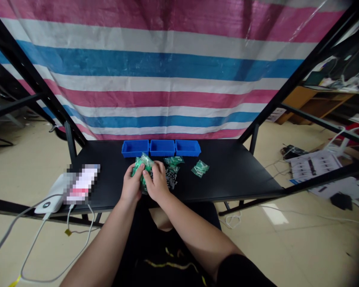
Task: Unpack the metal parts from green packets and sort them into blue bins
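My left hand (132,182) and my right hand (157,181) both grip a green and clear plastic bag (144,161) above the front middle of the black table. The thumbs lie on the near side of the bag. Just right of my right hand is a pile of small dark and grey pieces (172,177), partly hidden by that hand. Behind the pile lies a second green bag (174,160), and a third green bag (200,169) rests farther right. What the bags contain is too small to tell.
Three blue bins, left (135,148), middle (162,148) and right (188,148), stand in a row along the table's back. A phone (83,183) and a white device (54,193) with cables are at the left. A striped sheet (167,63) hangs behind the black table (227,175).
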Available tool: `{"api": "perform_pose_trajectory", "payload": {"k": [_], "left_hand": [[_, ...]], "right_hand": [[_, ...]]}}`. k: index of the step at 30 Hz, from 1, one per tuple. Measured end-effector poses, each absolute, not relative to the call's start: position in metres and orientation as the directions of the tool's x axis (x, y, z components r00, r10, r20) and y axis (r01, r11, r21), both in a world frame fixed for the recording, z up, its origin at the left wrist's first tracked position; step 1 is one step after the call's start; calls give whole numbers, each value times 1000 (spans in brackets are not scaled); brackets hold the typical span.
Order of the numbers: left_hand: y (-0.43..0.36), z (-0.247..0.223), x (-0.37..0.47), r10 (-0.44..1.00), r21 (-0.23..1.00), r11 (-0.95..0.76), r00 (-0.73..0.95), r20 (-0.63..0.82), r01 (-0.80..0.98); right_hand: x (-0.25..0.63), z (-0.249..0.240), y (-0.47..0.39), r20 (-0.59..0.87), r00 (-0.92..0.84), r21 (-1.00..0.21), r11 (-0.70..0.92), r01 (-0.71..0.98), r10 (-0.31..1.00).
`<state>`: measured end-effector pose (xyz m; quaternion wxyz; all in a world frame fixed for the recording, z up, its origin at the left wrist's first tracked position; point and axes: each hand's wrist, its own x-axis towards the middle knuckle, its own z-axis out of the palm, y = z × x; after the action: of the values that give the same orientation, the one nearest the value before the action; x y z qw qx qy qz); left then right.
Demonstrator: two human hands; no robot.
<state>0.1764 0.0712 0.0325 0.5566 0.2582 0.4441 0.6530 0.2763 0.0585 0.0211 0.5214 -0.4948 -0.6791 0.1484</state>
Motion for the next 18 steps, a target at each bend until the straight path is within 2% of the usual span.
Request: {"api": "perform_pose_trajectory", "payload": {"k": [2, 4, 8, 11, 14, 18], "left_hand": [[76, 33, 169, 966, 915, -2, -237, -103, -403], [82, 33, 157, 979, 974, -10, -198, -36, -227], [96, 25, 128, 993, 982, -13, -111, 34, 188], [105, 17, 112, 995, 903, -61, -45, 89, 425], [111, 10, 104, 992, 773, -113, 20, 128, 624], [113, -2, 102, 978, 616, -175, 63, 199, 768]], "right_hand": [[289, 23, 60, 571, 5, -708, 490, 509, 821], [308, 23, 62, 586, -11, -684, 501, 531, 811], [361, 9, 68, 602, 46, -584, 400, 706, 797], [404, -7, 72, 591, 140, -501, 226, 835, 794], [443, -23, 75, 558, 219, -429, 52, 902, 801], [476, -41, 76, 452, 230, -343, -70, 937, 862]]}}
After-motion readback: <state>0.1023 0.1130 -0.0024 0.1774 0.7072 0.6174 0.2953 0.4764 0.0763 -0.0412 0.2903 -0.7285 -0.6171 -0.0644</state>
